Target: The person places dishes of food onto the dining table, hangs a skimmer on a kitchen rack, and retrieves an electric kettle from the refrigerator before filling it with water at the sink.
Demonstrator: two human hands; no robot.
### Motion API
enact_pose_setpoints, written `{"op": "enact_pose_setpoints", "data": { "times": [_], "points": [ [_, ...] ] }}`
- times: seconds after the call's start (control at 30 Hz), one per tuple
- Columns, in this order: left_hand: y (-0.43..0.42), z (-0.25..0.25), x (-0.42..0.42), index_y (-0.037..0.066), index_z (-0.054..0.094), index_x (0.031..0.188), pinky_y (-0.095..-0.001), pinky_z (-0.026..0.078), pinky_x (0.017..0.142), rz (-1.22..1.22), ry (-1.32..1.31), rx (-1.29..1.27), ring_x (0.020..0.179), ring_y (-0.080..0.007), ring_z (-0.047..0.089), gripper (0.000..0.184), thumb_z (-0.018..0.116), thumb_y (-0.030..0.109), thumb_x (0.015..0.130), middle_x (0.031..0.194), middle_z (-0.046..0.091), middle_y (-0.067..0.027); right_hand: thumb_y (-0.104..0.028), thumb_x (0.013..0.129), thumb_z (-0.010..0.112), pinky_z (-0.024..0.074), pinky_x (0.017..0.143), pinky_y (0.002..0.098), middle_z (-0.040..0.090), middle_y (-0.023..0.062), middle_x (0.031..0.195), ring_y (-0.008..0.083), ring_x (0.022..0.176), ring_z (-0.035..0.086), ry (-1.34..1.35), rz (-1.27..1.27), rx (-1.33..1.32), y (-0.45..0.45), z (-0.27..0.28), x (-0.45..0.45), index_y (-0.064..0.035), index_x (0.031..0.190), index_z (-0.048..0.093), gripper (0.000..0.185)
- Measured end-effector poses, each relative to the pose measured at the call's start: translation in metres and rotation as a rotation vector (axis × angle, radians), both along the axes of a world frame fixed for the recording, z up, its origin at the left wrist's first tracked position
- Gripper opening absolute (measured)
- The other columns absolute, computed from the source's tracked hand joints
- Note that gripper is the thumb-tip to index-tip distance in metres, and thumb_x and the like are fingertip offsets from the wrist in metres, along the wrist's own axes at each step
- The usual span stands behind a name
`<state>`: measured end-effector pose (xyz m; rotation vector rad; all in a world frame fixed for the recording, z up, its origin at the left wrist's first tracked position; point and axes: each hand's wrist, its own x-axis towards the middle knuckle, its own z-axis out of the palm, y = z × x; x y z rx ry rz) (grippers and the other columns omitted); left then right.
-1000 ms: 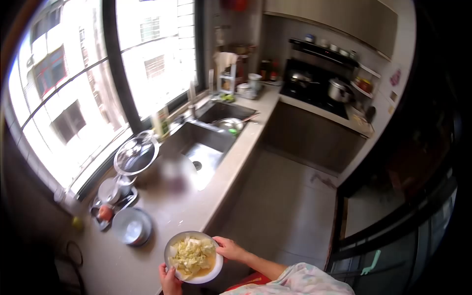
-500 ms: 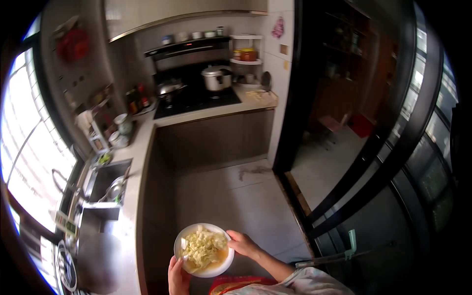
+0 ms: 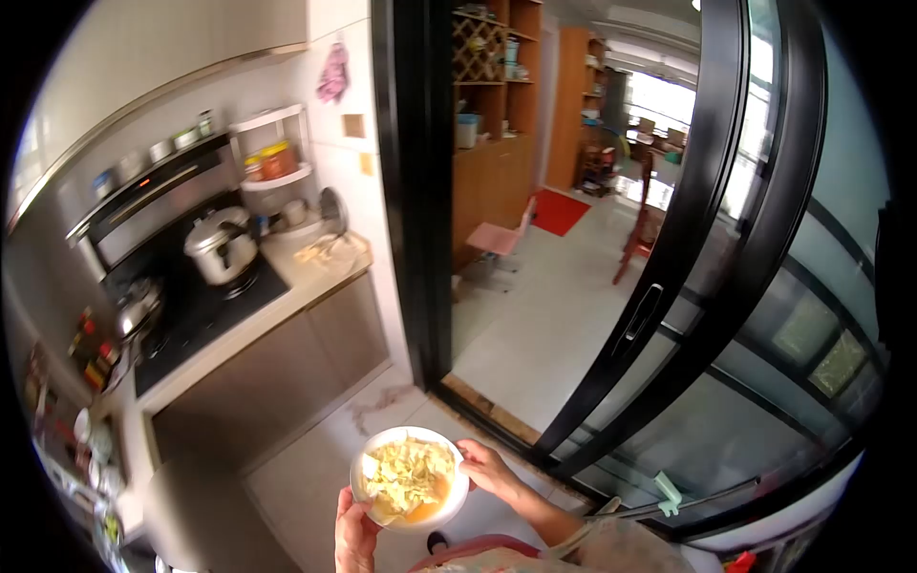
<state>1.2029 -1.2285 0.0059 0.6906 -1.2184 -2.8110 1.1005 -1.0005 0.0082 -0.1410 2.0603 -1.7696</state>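
Observation:
A white plate (image 3: 367,513) of chopped cabbage (image 3: 406,473) in yellowish broth is held in front of my body, roughly level. My left hand (image 3: 355,531) grips its lower left rim, with the thumb on top of the edge. On the right rim my right hand (image 3: 483,466) is closed, its thumb above and the other fingers partly hidden beneath. Below the plate, the tip of a dark shoe (image 3: 437,542) shows on the tiled floor.
A sliding glass door with a black frame (image 3: 659,277) stands open on the right, with a room beyond holding a pink chair (image 3: 499,237) and a red mat (image 3: 559,212). At left, a pot (image 3: 222,250) sits on the black stove (image 3: 181,320) along the counter (image 3: 215,329).
My view has swung right, from the sink and stove toward the doorway. The plate stays in both hands, held much as before.

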Motion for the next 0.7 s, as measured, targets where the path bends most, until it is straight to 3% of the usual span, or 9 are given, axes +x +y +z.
{"op": "enact_pose_setpoints", "data": {
  "times": [0.3, 0.53, 0.63, 0.67, 0.7],
  "points": [
    [0.036, -0.029, -0.224, 0.012, 0.042, 0.113, -0.0466, 0.054, 0.069, -0.380, -0.050, -0.039, 0.095, -0.0294, 0.058, 0.045, 0.053, 0.007, 0.070, 0.109, 0.053, -0.0109, -0.012, 0.083, 0.052, 0.0451, 0.051, 0.0233, 0.060, 0.0030, 0.084, 0.0091, 0.067, 0.057, -0.037, -0.529, -0.156, 0.053, -0.033, -0.127, -0.0026, 0.109, 0.053, 0.028],
    [0.099, -0.056, -0.410, 0.009, 0.040, 0.113, -0.0436, 0.057, 0.067, -0.562, -0.053, -0.054, 0.093, -0.0282, 0.060, 0.042, 0.047, 0.000, 0.072, 0.109, 0.053, -0.0113, -0.009, 0.082, 0.050, 0.0468, 0.051, 0.0226, 0.056, 0.0019, 0.078, 0.0088, 0.066, 0.056, -0.067, -0.720, -0.245, 0.115, -0.063, -0.270, -0.0033, 0.112, 0.054, 0.031],
    [0.132, -0.049, -0.478, 0.008, 0.050, 0.109, -0.0304, 0.054, 0.070, -0.700, 0.067, -0.082, 0.096, -0.0238, 0.061, 0.026, 0.055, 0.018, 0.085, 0.108, 0.058, -0.0102, -0.010, 0.082, 0.050, 0.0469, 0.052, 0.0225, 0.056, 0.0015, 0.078, 0.0088, 0.065, 0.056, -0.050, -0.812, -0.303, 0.146, -0.050, -0.321, -0.0036, 0.113, 0.055, 0.032],
    [0.144, -0.043, -0.501, 0.006, 0.049, 0.110, -0.0363, 0.052, 0.078, -0.748, 0.062, -0.072, 0.095, -0.0248, 0.059, 0.034, 0.062, 0.019, 0.082, 0.111, 0.056, -0.0134, -0.010, 0.082, 0.050, 0.0462, 0.051, 0.0224, 0.057, 0.0022, 0.077, 0.0088, 0.064, 0.055, -0.006, -0.847, -0.262, 0.158, -0.050, -0.339, -0.0028, 0.114, 0.055, 0.033],
    [0.159, -0.036, -0.520, 0.007, 0.046, 0.111, -0.0390, 0.054, 0.074, -0.748, 0.044, -0.080, 0.095, -0.0259, 0.060, 0.035, 0.057, 0.013, 0.079, 0.110, 0.055, -0.0135, -0.011, 0.082, 0.049, 0.0455, 0.051, 0.0222, 0.057, 0.0028, 0.077, 0.0087, 0.063, 0.054, 0.037, -0.878, -0.217, 0.168, -0.051, -0.355, -0.0020, 0.114, 0.055, 0.034]
  ]
}}
